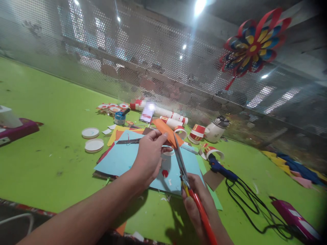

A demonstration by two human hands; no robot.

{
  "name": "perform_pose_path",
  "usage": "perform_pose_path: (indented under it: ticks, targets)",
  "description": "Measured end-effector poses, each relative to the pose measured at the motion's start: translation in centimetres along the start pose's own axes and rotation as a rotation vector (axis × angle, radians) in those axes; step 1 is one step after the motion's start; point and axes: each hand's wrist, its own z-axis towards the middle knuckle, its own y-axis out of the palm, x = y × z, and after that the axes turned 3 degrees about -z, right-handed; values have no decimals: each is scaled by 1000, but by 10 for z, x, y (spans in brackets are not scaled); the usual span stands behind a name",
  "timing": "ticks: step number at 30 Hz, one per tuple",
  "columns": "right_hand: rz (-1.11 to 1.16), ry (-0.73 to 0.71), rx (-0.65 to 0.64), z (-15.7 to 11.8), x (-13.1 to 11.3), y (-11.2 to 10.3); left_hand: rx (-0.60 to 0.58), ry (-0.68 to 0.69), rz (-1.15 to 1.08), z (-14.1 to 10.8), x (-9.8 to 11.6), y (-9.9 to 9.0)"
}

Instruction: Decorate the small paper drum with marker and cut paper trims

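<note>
My left hand (150, 154) pinches a piece of orange paper (166, 131) between thumb and fingers, above the table's middle. My right hand (198, 200) is wrapped round the handles of a pair of red-handled scissors (182, 168). The blades point up and away, their tips at the right edge of the orange paper; whether they are cutting into it I cannot tell. Beneath both hands lie light blue paper sheets (114, 160) stacked on other coloured sheets. A small red hexagonal piece (165, 174) and white scraps rest on the blue paper.
A blue glue gun (222, 168) with a black cable lies right, near a purple power strip (296, 217). Behind stand paper cups (198, 133), a grey-white kettle-like container (217, 129) and a blue jar (120, 118). White lids (94, 145) lie left. A perforated screen (153, 68) borders the green table.
</note>
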Motion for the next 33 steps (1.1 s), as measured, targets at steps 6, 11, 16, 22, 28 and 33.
perform_pose_path:
  ticks: [6, 11, 16, 22, 28, 33]
  targets:
    - [20, 15, -29, 0, 1, -2, 8, -3, 2, 0, 0, 1]
    - [13, 21, -32, -1, 1, -1, 5, 5, 19, 1, 0, 0]
    - [26, 35, -20, -1, 1, 0, -5, -1, 31, 1, -1, -1]
    - [44, 39, -11, -1, 3, 0, -17, -8, 36, 1, -1, -2]
    - [65, 54, 27, -1, 2, 2, -14, -13, 40, 2, -1, -2]
    - [108, 132, 30, -3, -3, 1, -32, -13, 54, 1, -1, -3]
